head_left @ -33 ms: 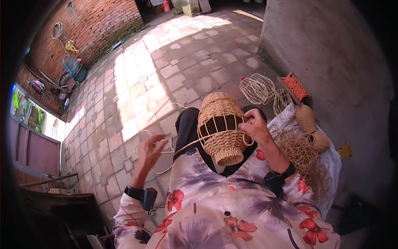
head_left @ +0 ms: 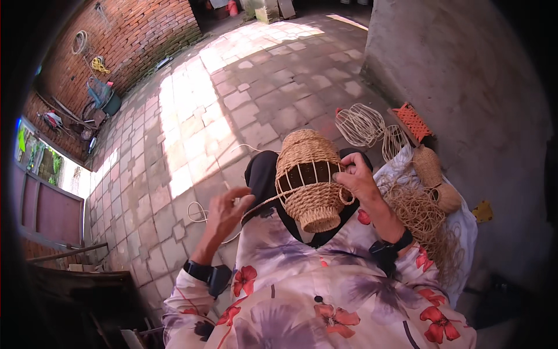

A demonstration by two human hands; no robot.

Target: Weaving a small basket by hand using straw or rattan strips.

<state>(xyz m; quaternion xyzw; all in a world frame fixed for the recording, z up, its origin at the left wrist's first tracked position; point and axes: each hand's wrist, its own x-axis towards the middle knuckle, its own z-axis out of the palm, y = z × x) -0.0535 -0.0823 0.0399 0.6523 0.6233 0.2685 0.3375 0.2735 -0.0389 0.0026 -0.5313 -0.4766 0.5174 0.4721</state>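
A half-woven straw basket (head_left: 314,200) lies tilted across my lap, its narrow woven neck toward me. Bare upright ribs show in a gap around its middle, with a dark inside behind them. At the right side of that gap, my right hand (head_left: 356,177) pinches the basket, thumb and fingers closed at the ribs. A small cord loop (head_left: 347,196) hangs just below that thumb. From the basket's left side a straw cord (head_left: 263,206) runs to my left hand (head_left: 226,212), whose fingers are bent. A pale strand tip pokes out by its fingers; the exact grip is partly blurred.
Right of my knee, a white cloth (head_left: 468,244) carries a heap of loose straw cord (head_left: 412,212) and woven pieces (head_left: 428,166). Open rib frames (head_left: 361,125) and an orange woven item (head_left: 414,121) lie beyond. A grey wall (head_left: 465,87) rises on the right.
My left hand has moved right, closer to the basket, and the pale strand tip beside its fingers has shifted with it. My right hand and the basket have barely moved.
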